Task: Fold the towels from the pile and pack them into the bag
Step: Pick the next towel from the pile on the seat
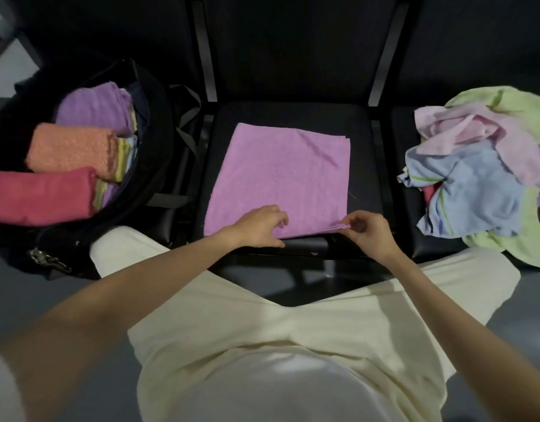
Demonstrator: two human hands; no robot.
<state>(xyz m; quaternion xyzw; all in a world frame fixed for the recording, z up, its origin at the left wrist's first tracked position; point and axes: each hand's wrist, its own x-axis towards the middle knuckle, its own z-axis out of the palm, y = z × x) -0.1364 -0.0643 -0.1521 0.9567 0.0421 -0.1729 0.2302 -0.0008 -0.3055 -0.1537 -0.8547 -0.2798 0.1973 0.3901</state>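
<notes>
A pink-purple towel (281,178) lies folded flat on the middle black seat (363,190). My left hand (259,226) rests with curled fingers on the towel's near edge. My right hand (366,233) pinches the towel's near right corner between thumb and fingers. On the left stands an open black bag (153,141) holding folded towels: a purple one (95,108), an orange one (70,150) and a red one (40,196), with more beneath. A loose pile of towels (482,175) in pink, blue and light green lies on the right seat.
The seats are joined black chairs with dark backrests (293,47) behind them. Bag straps (186,129) hang between the bag and the middle seat. My legs in cream trousers (262,330) fill the foreground above a grey floor.
</notes>
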